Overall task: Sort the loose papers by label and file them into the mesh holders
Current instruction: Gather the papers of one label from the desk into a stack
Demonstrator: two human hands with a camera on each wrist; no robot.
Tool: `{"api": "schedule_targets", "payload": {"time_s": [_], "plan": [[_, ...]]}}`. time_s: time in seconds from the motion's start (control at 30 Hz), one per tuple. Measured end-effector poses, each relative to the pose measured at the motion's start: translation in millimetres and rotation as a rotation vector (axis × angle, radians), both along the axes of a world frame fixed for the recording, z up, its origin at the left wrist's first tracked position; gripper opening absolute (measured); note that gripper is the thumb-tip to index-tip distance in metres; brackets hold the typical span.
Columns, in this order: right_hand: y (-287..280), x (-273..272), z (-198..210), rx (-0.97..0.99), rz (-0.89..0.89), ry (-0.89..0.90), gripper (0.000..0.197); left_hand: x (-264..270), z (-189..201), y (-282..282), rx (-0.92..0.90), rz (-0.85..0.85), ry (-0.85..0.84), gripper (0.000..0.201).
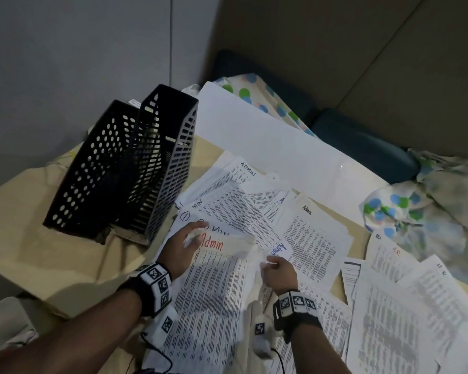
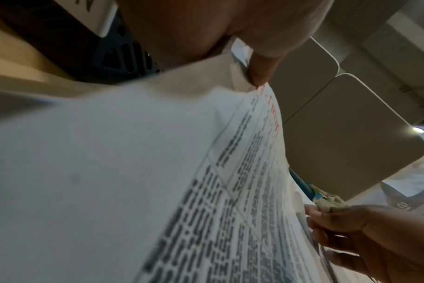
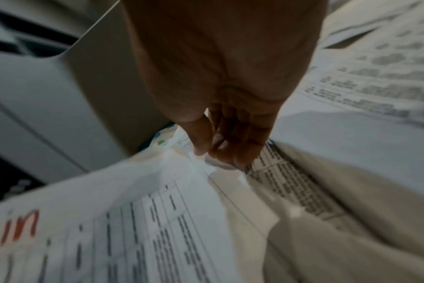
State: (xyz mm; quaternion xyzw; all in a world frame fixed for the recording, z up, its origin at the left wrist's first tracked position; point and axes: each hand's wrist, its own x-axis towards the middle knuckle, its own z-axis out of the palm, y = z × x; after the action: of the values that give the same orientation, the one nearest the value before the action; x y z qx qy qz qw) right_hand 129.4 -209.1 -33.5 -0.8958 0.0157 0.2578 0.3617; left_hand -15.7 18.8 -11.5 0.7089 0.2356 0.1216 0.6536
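Note:
A printed sheet headed "Admin" in red [image 1: 214, 279] is lifted above the paper pile. My left hand [image 1: 195, 234] pinches its top left corner, with the thumb [image 2: 259, 70] on the sheet [image 2: 157, 172]. At the sheet's right edge my right hand [image 1: 270, 263] pinches the paper between thumb and fingers [image 3: 220, 145]; the red lettering [image 3: 17, 227] shows close by. Two black mesh holders stand side by side to the upper left, one with round holes [image 1: 92, 168] and one with slots [image 1: 162, 163]. What is inside them is hidden.
More sheets marked Admin [image 1: 308, 238] overlap on the beige surface, and one marked HR [image 1: 389, 255] lies to the right. A large blank white sheet [image 1: 268, 139] lies behind. A polka-dot cloth [image 1: 405, 209] and dark blue cushion [image 1: 362, 147] sit at the far right.

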Motion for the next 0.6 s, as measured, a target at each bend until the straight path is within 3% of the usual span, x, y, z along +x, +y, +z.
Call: {"api": "schedule_targets", "payload": {"time_s": [0.07, 0.23, 0.4, 0.6], "plan": [[1, 3, -2, 0.058, -0.036, 0.023, 0.028, -2, 0, 1, -0.029, -0.02, -0.007, 0.042], [6, 3, 10, 0.115, -0.019, 0.09, 0.012, -7, -5, 4, -0.03, 0.009, 0.018, 0.036], [11, 5, 9, 0.123, -0.019, 0.01, 0.012, -10, -7, 3, -0.034, 0.041, 0.057, 0.011], [27, 5, 15, 0.286, -0.069, -0.008, 0.012, -9, -11, 1, -0.042, 0.052, 0.087, 0.015]]}}
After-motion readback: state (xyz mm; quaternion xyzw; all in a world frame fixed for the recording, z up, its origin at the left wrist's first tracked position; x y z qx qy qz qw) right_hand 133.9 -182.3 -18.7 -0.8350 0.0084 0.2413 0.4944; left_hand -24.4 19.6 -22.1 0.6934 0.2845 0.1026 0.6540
